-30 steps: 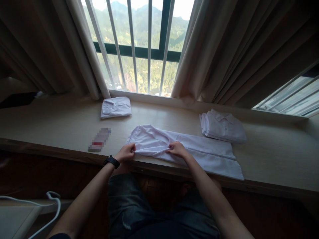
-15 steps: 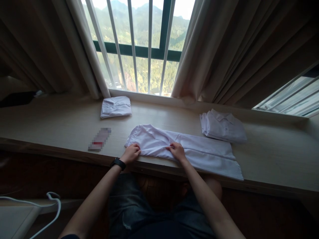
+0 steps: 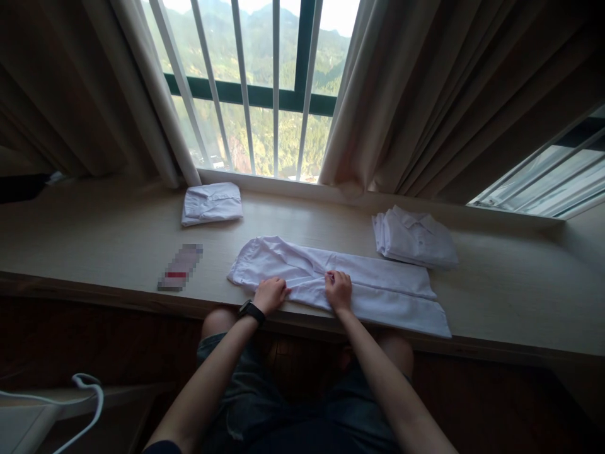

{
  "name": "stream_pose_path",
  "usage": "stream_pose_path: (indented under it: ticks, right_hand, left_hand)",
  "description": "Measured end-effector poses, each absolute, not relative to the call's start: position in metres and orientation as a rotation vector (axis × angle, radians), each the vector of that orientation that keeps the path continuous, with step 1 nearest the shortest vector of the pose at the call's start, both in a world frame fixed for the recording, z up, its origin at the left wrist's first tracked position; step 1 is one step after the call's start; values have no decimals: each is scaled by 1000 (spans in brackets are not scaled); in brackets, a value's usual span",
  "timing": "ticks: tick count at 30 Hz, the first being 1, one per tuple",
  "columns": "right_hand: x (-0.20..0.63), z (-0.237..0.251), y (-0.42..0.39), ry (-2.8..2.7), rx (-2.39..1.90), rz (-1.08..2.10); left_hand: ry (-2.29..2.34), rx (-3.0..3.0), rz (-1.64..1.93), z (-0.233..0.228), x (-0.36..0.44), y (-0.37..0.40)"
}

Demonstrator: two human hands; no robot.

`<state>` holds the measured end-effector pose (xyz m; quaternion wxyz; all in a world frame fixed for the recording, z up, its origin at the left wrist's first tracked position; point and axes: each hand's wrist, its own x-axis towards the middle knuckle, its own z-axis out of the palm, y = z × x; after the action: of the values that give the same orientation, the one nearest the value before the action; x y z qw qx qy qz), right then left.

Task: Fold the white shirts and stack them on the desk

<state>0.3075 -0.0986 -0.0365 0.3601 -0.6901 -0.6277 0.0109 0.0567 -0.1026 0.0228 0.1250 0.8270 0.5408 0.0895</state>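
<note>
A white shirt [image 3: 387, 284], folded into a long strip, lies along the front of the wooden ledge. My left hand [image 3: 271, 295], with a dark watch on its wrist, pinches the shirt's near edge left of its middle. Close by on the right, my right hand [image 3: 339, 291] has its fingers closed on a ridge of the same cloth near the strip's centre. Loose creases run between the two hands. The fingertips of both are partly hidden by the hands themselves.
A folded white garment [image 3: 212, 203] rests by the window, and a stack of folded white shirts [image 3: 416, 238] sits at the right. A blurred-out flat item [image 3: 180, 268] lies on the ledge [image 3: 94, 246]. Curtains [image 3: 406, 94] flank the barred window. A white hanger-like hook [image 3: 97, 403] shows lower left.
My left hand has moved right along the shirt's near edge, away from its left end and closer to my right hand. My right hand has stayed near the middle; the view has shifted slightly.
</note>
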Motion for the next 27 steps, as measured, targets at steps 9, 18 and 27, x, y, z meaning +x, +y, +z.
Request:
stream_pose_path:
  ticks: [9,18,27]
  right_hand:
    - [295,-19,-91,-1755,-1770,-55]
    - [282,-9,-64,-1766,-1719,26]
    - [297,-18,-87,-2093,-1509,91]
  left_hand:
    - [1638,2433,473,16,56,-103]
    - [1565,2593,499,9,68,-44]
    - [1858,2282,821,-11,58,-23]
